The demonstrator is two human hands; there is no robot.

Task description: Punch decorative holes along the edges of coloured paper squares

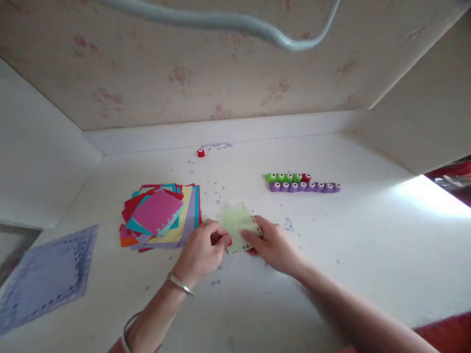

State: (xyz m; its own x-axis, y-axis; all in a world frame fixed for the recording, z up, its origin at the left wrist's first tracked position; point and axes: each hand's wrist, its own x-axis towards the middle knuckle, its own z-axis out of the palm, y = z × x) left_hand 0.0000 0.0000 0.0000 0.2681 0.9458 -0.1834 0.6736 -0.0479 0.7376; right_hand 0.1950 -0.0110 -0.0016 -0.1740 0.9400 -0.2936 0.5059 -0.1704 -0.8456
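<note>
A pale green paper sheet (237,223) with small holes punched along its edges is held above the white table. My right hand (274,242) grips its right side, thumb on top and fingers underneath. A bit of red shows below those fingers; I cannot tell what it is. At the sheet's lower left edge, my left hand (206,245) is closed on a small red craft punch (230,240), mostly hidden by the fingers. Left of my hands lies a pile of coloured paper (158,213), with a magenta sheet on top, punched along one side.
Green and red punches (289,177) stand in a row behind a row of purple punches (303,187) at right. One red punch (200,152) sits near the wall. Punched purple sheets (47,279) lie at left. Paper bits (289,224) dot the table. A pale cable (206,19) hangs above.
</note>
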